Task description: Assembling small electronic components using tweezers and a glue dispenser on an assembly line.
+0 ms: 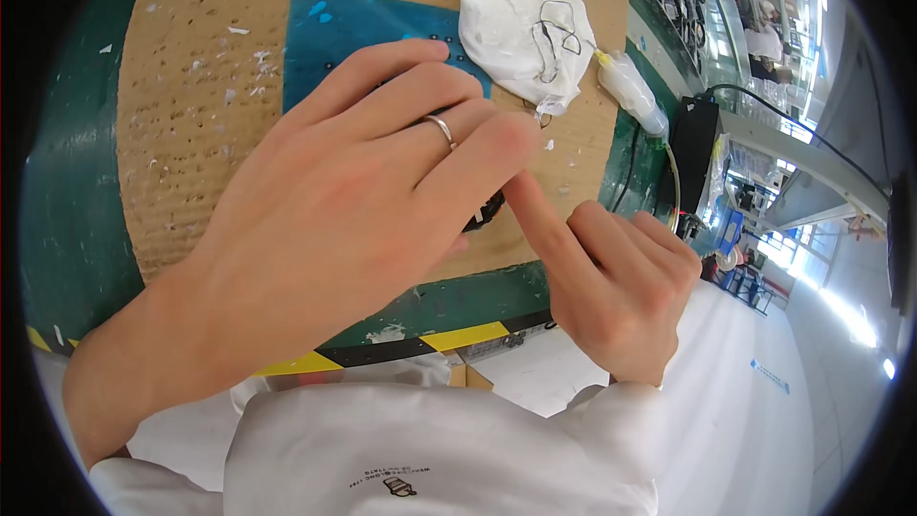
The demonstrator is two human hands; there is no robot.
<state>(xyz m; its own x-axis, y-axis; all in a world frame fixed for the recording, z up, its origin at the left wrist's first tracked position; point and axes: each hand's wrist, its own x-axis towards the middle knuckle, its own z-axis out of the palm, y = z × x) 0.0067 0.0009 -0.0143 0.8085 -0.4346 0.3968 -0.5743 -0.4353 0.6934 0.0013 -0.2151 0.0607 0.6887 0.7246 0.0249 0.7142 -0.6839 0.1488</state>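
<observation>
Both hands work near the desk's (449,301) striped front edge: the left hand (353,191) lies flat, covering a small black part (485,212). The right hand (611,282) is fisted, holding nothing, its forefinger touching the left fingertips above pitted cardboard (191,115); crumpled white cloth (521,24) lies beyond.

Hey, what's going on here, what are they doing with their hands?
A person in a white coat works at a bench topped with a cardboard sheet. The left hand, wearing a ring, lies flat over a small dark object on a blue mat, hiding most of it. The right hand points its index finger in against the left fingertips, right beside that object. A white cloth with bent wire clips on it lies further back, untouched.
</observation>
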